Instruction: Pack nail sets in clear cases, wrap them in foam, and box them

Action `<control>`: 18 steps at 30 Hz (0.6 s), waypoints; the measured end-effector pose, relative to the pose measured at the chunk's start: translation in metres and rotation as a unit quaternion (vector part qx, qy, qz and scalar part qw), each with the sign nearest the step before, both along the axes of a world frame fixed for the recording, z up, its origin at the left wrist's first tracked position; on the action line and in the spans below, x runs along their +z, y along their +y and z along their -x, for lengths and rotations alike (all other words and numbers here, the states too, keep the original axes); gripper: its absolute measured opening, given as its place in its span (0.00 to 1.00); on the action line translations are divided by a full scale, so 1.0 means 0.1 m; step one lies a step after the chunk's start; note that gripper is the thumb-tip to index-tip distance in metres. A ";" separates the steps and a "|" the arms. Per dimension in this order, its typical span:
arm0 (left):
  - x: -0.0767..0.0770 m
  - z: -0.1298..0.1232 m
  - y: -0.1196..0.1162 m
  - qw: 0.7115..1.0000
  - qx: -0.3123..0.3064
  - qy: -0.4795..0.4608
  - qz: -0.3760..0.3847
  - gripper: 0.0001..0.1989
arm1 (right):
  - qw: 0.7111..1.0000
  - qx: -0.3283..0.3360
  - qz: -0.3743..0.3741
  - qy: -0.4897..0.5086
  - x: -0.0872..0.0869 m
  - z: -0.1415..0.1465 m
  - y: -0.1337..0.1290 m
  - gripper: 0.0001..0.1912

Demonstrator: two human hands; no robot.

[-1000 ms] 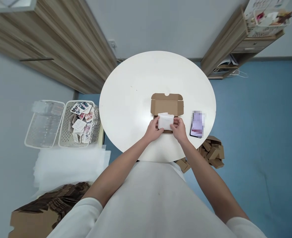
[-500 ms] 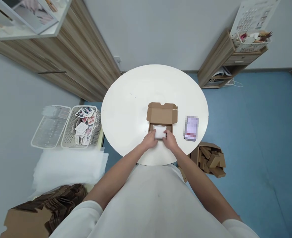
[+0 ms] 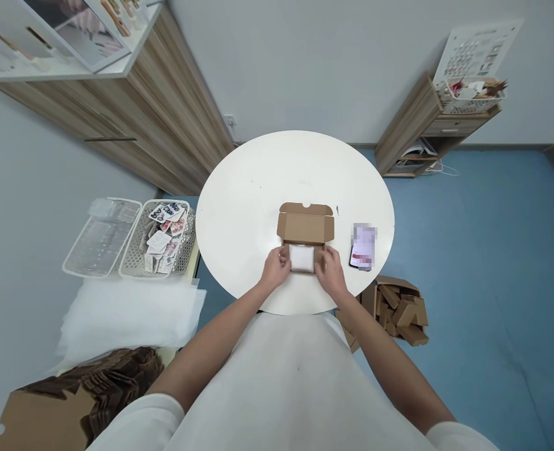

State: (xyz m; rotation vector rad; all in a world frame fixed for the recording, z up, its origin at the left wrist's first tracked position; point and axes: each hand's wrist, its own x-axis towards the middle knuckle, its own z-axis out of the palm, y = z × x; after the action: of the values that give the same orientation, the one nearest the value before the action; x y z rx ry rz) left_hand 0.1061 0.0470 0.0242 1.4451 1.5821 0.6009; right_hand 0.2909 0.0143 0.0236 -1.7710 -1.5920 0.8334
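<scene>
An open cardboard box sits on the white round table, its lid raised toward the far side. Inside it lies a white wrapped packet, with box floor showing to its right. My left hand closes around the box's left wall, fingertips at the rim. On the opposite side, my right hand has its thumb and fingers on the right wall. Neither hand is on the packet.
A phone, partly blurred, lies right of the box on the table. At left are a basket of cards, a clear-lined basket, white sheets and stacked flat cardboard. A carton of boxes stands at lower right.
Both hands have let go of the white packet and moved apart to the box's sides. The packet stays in the box. The view has tilted slightly upward.
</scene>
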 end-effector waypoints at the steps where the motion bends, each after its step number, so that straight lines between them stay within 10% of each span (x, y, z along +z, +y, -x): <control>1: 0.02 0.03 0.03 0.999 0.035 -0.006 0.006 0.22 | 1.000 -0.023 -0.006 0.014 0.02 -0.07 0.03 0.19; 7: 0.16 0.22 0.43 0.985 0.128 -0.097 0.069 0.26 | 0.961 -0.191 0.123 0.161 0.10 -0.44 0.37 0.29; 18: 0.22 0.14 0.65 0.954 0.105 -0.203 0.197 0.37 | 0.922 -0.166 0.203 0.285 0.13 -0.35 0.77 0.30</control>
State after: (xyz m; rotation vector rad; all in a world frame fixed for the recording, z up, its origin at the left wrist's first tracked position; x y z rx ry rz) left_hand 0.0926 0.1120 0.0459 0.8039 1.4304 0.6155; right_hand 0.3260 0.0915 0.0369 -1.7674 -0.7517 1.4175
